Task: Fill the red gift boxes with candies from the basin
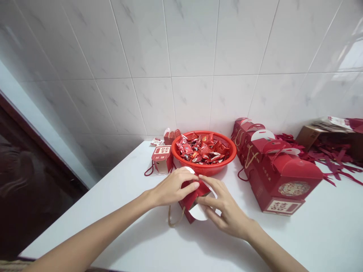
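A small red gift box with white-lined flaps and a twine handle stands on the white table in front of me, its top at least partly unfolded. My left hand grips its far left side, thumb lying across a red flap. From the right, my right hand holds the box's top edge, its fingers at the opening and against a round white flap. My fingers hide much of the box's inside. Just behind the box is a red plastic basket of red-wrapped candies.
Left of the basket sit a small red box with a cord and another red box by the wall. Several red gift boxes line up at the right. Behind them lie dark red ribbons and a brown carton.
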A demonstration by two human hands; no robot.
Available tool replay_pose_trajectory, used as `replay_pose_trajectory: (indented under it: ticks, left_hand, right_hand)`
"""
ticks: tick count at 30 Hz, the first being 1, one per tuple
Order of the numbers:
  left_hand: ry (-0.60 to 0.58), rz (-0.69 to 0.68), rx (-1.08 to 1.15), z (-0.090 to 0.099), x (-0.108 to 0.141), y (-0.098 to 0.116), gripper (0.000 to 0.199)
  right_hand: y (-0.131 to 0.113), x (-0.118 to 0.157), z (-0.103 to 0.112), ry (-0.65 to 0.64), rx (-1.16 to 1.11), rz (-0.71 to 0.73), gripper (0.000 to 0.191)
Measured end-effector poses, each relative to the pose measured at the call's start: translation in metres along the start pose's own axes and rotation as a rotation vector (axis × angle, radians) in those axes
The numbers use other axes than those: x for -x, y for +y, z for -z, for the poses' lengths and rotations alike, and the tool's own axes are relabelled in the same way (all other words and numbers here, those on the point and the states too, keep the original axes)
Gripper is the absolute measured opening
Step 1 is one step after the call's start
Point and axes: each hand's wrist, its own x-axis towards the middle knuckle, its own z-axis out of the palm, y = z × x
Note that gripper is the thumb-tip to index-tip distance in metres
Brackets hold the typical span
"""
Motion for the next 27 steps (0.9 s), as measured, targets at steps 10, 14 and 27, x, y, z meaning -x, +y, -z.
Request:
replay_pose_trajectory:
  ticks: [10,14,27]
  left_hand:
    - [-0.19,0.089,0.128,0.027,0.019,-0.014,0.031]
    - [-0.293,0.211,0.036,0.028,0.031,-0.02,0.083]
    - [-0.234,0.184,0.084,0.022,0.022,-0.035,0.081]
  right_hand:
    - [0.002,0.002,-0.001,-0.082,0.07,-0.099,0.042]
    - [0.006,0.005,-0.006,-0.08,-0.058,-0.202,0.073]
    - [0.006,-0.003,-0.001,-0.14,-0.271,-0.659,0.058]
